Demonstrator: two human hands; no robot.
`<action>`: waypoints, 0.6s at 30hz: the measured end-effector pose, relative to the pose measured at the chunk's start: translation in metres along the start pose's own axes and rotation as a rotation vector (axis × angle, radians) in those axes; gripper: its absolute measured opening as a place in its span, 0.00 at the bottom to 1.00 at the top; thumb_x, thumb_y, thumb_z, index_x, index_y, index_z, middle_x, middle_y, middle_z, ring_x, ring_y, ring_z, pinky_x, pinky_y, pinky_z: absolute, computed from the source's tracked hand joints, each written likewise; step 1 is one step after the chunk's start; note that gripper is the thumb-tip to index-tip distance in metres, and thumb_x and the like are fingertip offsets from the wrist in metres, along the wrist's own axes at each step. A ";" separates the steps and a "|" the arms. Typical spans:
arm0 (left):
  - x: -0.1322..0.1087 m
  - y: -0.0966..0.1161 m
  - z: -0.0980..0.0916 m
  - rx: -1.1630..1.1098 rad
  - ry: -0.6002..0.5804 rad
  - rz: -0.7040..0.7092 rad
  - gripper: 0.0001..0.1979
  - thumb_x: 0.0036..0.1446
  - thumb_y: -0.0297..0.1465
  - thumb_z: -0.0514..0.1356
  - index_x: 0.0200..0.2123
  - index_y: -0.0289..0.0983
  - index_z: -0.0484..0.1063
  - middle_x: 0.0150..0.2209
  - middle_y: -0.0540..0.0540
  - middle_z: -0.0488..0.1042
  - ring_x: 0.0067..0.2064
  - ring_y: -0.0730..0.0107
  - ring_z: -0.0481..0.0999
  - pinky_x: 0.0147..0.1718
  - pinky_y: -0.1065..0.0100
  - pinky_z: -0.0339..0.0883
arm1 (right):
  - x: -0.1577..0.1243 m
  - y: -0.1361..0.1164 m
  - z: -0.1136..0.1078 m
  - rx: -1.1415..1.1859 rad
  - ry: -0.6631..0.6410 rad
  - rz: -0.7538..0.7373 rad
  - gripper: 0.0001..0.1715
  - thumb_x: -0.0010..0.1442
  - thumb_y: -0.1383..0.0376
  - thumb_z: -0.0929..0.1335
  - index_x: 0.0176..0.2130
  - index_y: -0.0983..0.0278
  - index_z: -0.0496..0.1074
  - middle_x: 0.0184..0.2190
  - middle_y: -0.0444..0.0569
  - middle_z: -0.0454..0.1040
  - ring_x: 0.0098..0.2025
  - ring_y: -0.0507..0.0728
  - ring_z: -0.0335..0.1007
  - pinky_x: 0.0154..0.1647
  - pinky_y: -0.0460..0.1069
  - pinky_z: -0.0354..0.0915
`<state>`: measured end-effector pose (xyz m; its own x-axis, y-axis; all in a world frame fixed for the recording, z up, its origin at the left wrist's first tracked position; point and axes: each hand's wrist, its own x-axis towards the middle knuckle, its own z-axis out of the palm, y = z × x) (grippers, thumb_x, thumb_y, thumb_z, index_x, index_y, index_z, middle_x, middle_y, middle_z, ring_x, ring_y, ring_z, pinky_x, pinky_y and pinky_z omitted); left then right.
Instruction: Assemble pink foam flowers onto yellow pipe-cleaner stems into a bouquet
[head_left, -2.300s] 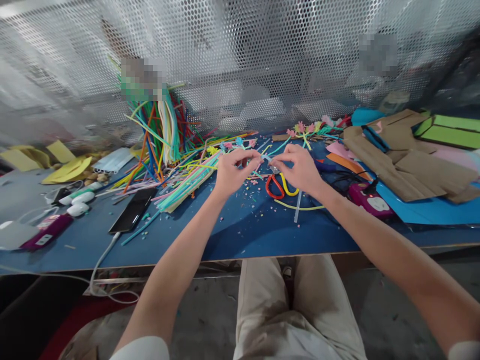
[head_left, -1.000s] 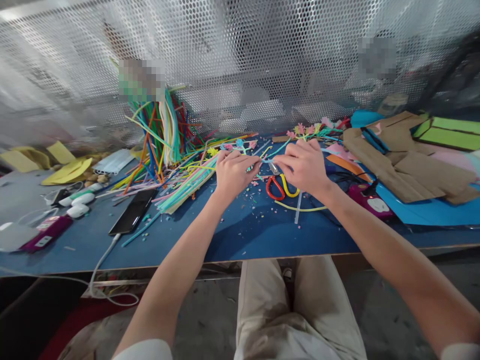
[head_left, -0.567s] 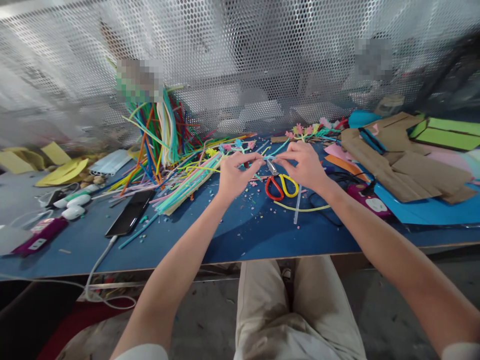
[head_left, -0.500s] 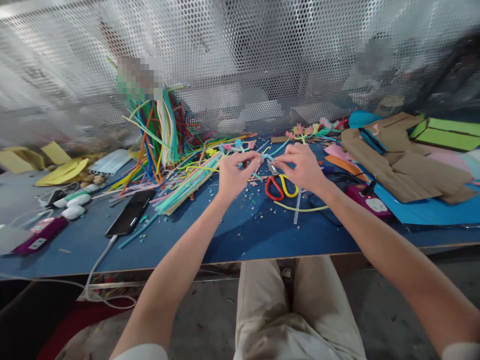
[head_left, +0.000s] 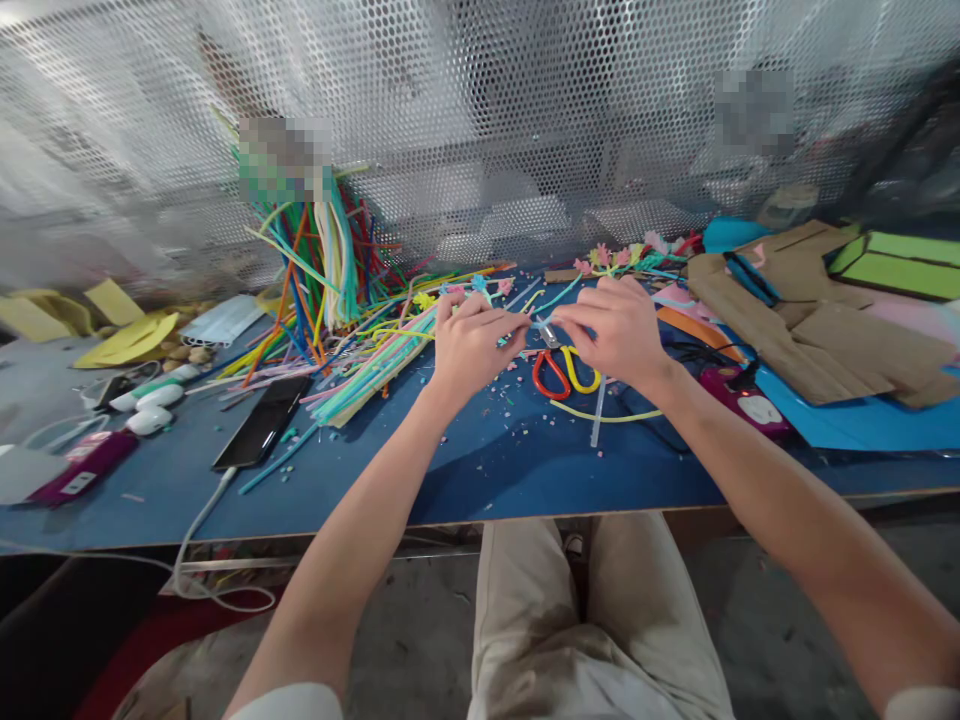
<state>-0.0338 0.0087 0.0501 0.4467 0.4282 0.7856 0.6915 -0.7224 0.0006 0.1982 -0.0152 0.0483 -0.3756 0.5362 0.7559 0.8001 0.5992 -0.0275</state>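
My left hand (head_left: 480, 345) pinches one end of a short light-blue pipe cleaner (head_left: 541, 322) between thumb and fingertips. At the other end, my right hand (head_left: 616, 328) grips it the same way, so the piece spans the small gap between them. Just below lies a pair of scissors (head_left: 551, 376) with one red and one yellow handle, its blades pointing away from me. Pink, blue and yellow pipe-cleaner flowers (head_left: 480, 285) rest beyond my left hand. More small flowers (head_left: 602, 256) lie behind my right hand.
A pipe-cleaner bundle (head_left: 330, 260) stands at the back left, with loose ones (head_left: 382, 370) before it. A phone (head_left: 262, 422) on a cable lies left. Brown cardboard (head_left: 787, 310) and a purple power strip (head_left: 742, 398) are right. Perforated metal (head_left: 525, 120) rises behind the blue table (head_left: 480, 490).
Both hands have turned slightly and their fingers have curled closer around the light-blue pipe cleaner. Less of it shows between them. The view has shifted a little.
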 end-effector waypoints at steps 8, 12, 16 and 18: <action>0.004 -0.002 -0.004 -0.486 -0.128 -0.182 0.08 0.62 0.37 0.65 0.36 0.44 0.84 0.32 0.50 0.83 0.31 0.69 0.74 0.39 0.61 0.69 | 0.003 0.019 0.006 0.177 0.018 0.098 0.20 0.70 0.53 0.65 0.39 0.57 0.84 0.27 0.48 0.74 0.35 0.59 0.63 0.43 0.55 0.57; 0.002 -0.003 0.003 -0.645 -0.046 -0.346 0.09 0.61 0.38 0.66 0.35 0.40 0.83 0.30 0.49 0.82 0.27 0.72 0.71 0.29 0.66 0.66 | 0.001 0.012 0.013 0.231 -0.027 0.105 0.19 0.70 0.52 0.66 0.39 0.57 0.84 0.27 0.47 0.76 0.33 0.57 0.66 0.39 0.54 0.58; 0.000 -0.003 0.010 -0.547 0.047 -0.417 0.09 0.62 0.36 0.63 0.35 0.39 0.82 0.31 0.49 0.82 0.27 0.72 0.72 0.28 0.67 0.66 | -0.004 -0.005 0.019 0.268 -0.121 0.136 0.19 0.70 0.52 0.66 0.37 0.57 0.83 0.29 0.45 0.81 0.31 0.56 0.69 0.36 0.52 0.57; -0.001 -0.003 0.011 -0.405 0.060 -0.381 0.07 0.62 0.34 0.64 0.35 0.40 0.83 0.31 0.49 0.82 0.28 0.72 0.73 0.32 0.66 0.67 | -0.006 -0.011 0.021 0.249 -0.162 0.148 0.19 0.71 0.53 0.65 0.38 0.57 0.83 0.30 0.45 0.82 0.30 0.55 0.71 0.33 0.51 0.56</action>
<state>-0.0304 0.0166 0.0425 0.1662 0.6767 0.7172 0.5189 -0.6786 0.5199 0.1818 -0.0126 0.0307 -0.3494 0.7037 0.6186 0.7200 0.6241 -0.3033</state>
